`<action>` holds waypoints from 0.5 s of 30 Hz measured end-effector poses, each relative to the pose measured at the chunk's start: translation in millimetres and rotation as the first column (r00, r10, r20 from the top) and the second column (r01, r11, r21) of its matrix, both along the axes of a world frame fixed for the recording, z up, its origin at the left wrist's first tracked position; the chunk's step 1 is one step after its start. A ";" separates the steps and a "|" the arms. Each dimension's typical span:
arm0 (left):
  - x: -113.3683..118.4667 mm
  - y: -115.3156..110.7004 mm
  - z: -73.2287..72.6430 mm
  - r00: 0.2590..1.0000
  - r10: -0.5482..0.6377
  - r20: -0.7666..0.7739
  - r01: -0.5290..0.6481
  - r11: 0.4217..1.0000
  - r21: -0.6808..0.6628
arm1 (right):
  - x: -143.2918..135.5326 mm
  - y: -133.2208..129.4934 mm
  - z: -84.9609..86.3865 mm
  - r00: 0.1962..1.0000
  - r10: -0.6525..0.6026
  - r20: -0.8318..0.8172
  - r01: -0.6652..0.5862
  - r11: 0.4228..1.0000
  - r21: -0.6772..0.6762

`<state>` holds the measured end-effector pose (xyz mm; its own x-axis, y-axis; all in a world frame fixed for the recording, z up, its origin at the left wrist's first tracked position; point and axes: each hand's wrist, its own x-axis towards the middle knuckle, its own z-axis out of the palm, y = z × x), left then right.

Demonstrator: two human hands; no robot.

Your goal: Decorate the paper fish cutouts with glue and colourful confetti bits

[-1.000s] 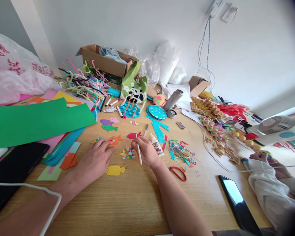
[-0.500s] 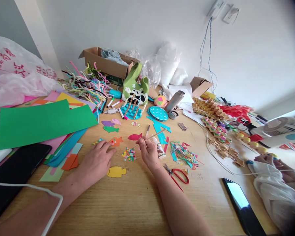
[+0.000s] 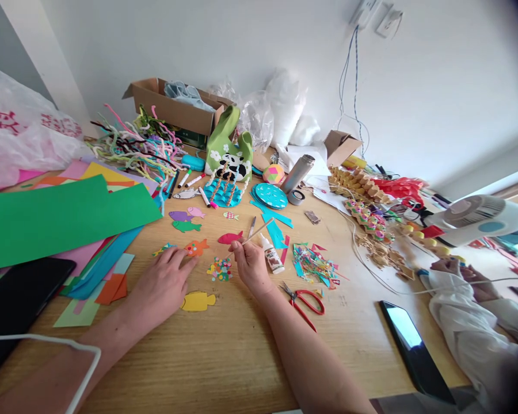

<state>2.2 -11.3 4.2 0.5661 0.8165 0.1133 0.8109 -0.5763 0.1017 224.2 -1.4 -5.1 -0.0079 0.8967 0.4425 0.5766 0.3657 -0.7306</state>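
My right hand (image 3: pixel 251 265) pinches a thin wooden stick (image 3: pixel 261 229), which slants up to the right; its lower tip is close to a pile of small coloured paper dots (image 3: pixel 220 269). Fingers of my left hand (image 3: pixel 164 283) lie stretched on the table, the tips touching the tail-less end of an orange paper fish (image 3: pixel 197 248) with dots on it. Below the dots lies a yellow paper fish (image 3: pixel 198 301). A red paper fish (image 3: pixel 230 237) is just beyond my right hand. Beside that hand lies a white glue bottle (image 3: pixel 271 256).
Red-handled scissors (image 3: pixel 307 303) and a heap of paper scraps (image 3: pixel 313 264) lie to the right. A phone (image 3: pixel 410 345) is near the front edge. Green card (image 3: pixel 64 218) covers the left. At far right, another person's hands (image 3: pixel 461 276) hold something yellow. A white cable crosses there.
The view has swung a little to the right, so things sit further left. The stick in my right hand now points more steeply upward. My left hand stays at the orange fish.
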 end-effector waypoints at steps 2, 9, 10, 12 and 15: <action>-0.1 0.0 0.5 1.000 0.001 -0.001 -0.001 1.000 0.004 | 0.2 0.4 -1.4 1.000 -0.002 0.004 0.002 1.000 -0.010; -0.2 -0.3 -0.2 1.000 0.005 0.012 -0.005 1.000 0.006 | -0.6 0.1 -1.1 1.000 -0.003 0.026 0.004 1.000 -0.031; -0.1 -0.4 -0.1 1.000 0.004 0.012 -0.004 1.000 0.007 | -0.8 -0.1 -0.9 0.999 -0.006 0.031 0.007 0.999 -0.031; 0.2 -0.5 0.2 1.000 0.002 0.010 -0.002 1.000 0.004 | -1.0 -0.2 -0.7 0.999 -0.015 0.051 0.016 1.000 -0.024; 0.5 -0.3 0.7 1.000 0.002 -0.002 -0.001 1.000 0.001 | -0.8 -0.2 -0.8 0.996 -0.015 0.083 0.015 1.000 -0.004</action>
